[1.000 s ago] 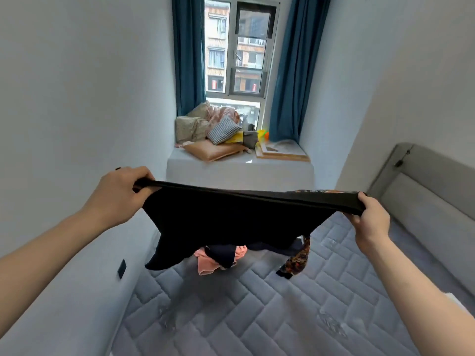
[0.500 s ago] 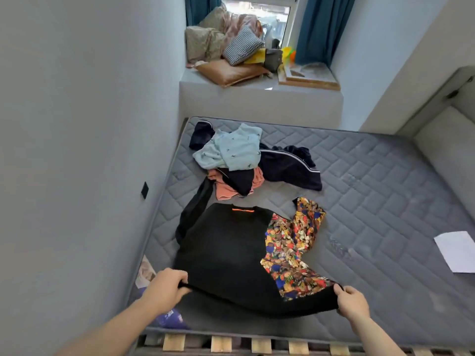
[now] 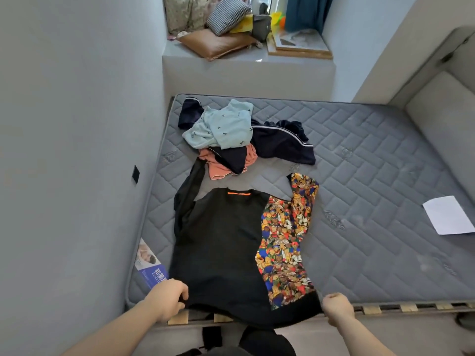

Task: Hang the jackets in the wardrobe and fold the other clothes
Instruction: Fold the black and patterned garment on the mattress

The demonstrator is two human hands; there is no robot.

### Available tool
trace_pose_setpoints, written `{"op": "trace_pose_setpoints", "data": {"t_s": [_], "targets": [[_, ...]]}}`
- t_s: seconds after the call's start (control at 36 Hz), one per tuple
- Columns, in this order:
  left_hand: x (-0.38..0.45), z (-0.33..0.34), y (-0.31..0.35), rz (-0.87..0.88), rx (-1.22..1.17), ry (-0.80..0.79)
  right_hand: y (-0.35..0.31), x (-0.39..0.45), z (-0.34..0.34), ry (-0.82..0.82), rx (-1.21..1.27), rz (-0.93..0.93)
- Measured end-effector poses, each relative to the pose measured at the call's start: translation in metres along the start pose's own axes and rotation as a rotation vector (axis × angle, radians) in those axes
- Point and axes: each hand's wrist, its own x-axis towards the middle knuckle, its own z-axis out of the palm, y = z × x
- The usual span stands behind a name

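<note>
I hold the black long-sleeved top with a bear-print right side by its hem, one corner in each hand. My left hand has its grip curled round the left hem corner; my right hand has its grip closed on the right corner. Holding both corners keeps the hem taut so the body lies flat. The top lies spread on the grey quilted mattress, neck with its orange tab away from me, hem at the near edge above the wooden bed slats. The black left sleeve runs up beside the body; the printed sleeve angles away on the right. In my judgement both need folding in next. Beyond the neck lies the unsorted pile: a pale blue patterned garment, a dark navy garment with a white stripe and a salmon-pink garment. A white sheet of paper lies well apart, on the right.
</note>
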Motion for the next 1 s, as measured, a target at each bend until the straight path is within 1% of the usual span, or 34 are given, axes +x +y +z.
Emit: {"op": "trace_pose_setpoints", "data": {"t_s": [0.14,0.28,0.44,0.53,0.64,0.81,0.89,1.0], "targets": [[0.002,-0.004,0.002,-0.095,-0.075,0.012,-0.003,-0.001,0.000,-0.041,0.032,-0.036],[0.011,-0.014,-0.003,-0.220,-0.159,0.048,-0.023,0.011,-0.012,-0.115,0.049,-0.095],[0.039,-0.037,-0.007,-0.313,-0.221,0.089,-0.060,0.036,-0.031,-0.167,0.047,-0.234],[0.053,-0.050,-0.001,-0.353,-0.251,0.116,-0.084,0.046,-0.038,-0.212,0.012,-0.314],[0.070,-0.068,0.010,-0.428,-0.298,0.184,-0.120,0.061,-0.042,-0.270,-0.056,-0.372],[0.108,-0.087,0.019,-0.493,-0.390,0.243,-0.172,0.083,-0.021,-0.323,-0.216,-0.479],[0.133,-0.093,0.016,-0.500,-0.421,0.236,-0.199,0.089,-0.004,-0.332,-0.215,-0.513],[0.180,-0.109,-0.012,-0.498,-0.440,0.232,-0.239,0.099,0.025,-0.357,-0.204,-0.593]]}}
